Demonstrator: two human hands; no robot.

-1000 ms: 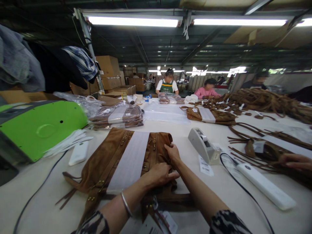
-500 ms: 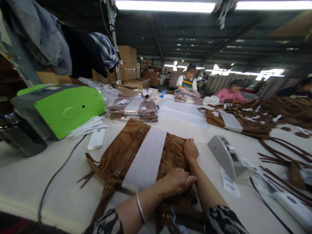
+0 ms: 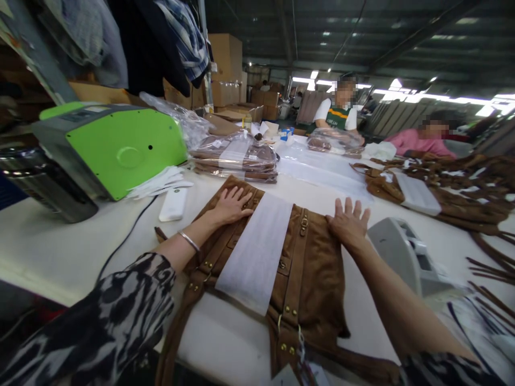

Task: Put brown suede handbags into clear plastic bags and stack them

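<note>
A brown bag (image 3: 317, 273) with buckled straps lies flat on the white table in front of me, its handles toward me. Around its middle runs a white paper band (image 3: 257, 249). My left hand (image 3: 232, 205) rests open on the bag's left part, fingers spread beside the band. At the far right corner of the bag, my right hand (image 3: 349, 220) is open with fingers apart, its thumb side touching the edge. Tags (image 3: 285, 375) hang from a strap near the table's front edge.
A green-sided machine (image 3: 129, 150), a dark flask (image 3: 48, 182) and a white device (image 3: 174, 203) stand at the left. Plastic-wrapped bags (image 3: 237, 155) lie behind. To the right are a grey dispenser (image 3: 398, 252) and more brown bags (image 3: 454, 206). Two people work across the table.
My left hand has moved from the bag's right side to its left part and opened. The right hand has spread its fingers. The bag's right side now lies flatter, and the view has shifted.
</note>
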